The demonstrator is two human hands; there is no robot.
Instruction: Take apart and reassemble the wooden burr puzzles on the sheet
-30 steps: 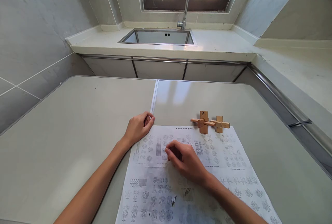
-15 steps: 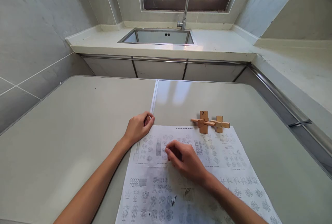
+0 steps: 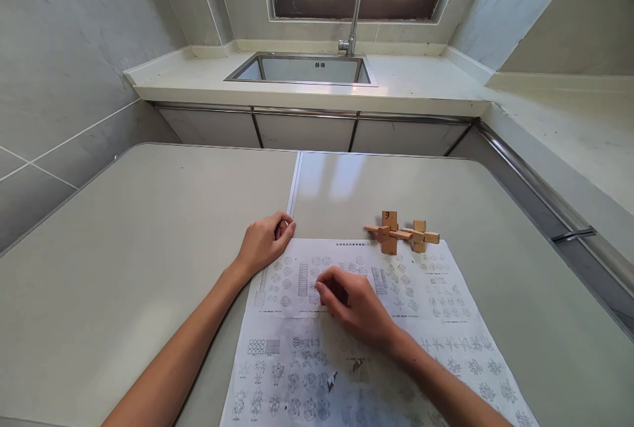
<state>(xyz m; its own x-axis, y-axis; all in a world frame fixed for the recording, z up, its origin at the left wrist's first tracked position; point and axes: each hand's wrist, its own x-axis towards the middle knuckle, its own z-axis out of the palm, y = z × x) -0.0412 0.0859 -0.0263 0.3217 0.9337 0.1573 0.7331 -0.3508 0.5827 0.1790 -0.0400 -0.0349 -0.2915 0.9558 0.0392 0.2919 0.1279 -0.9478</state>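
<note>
A large printed sheet point(image 3: 376, 381) with rows of small puzzle diagrams lies on the table, worn through in a few spots. My left hand point(image 3: 265, 240) rests in a loose fist by the sheet's far left corner, with nothing visible in it. Over the upper middle of the sheet is my right hand point(image 3: 351, 298), its fingers curled in and the hollow between them bare. Two wooden interlocking puzzles stand at the sheet's far edge: a larger one point(image 3: 389, 232) marked with a dark character, and a smaller one point(image 3: 419, 237) close to its right.
The pale table point(image 3: 123, 268) has a seam strip point(image 3: 294, 183) running away from me. Beyond it is a counter point(image 3: 188, 87) with a sink point(image 3: 302, 70) and a curved faucet point(image 3: 354, 4) beneath a window. Another counter point(image 3: 584, 130) runs along the right side.
</note>
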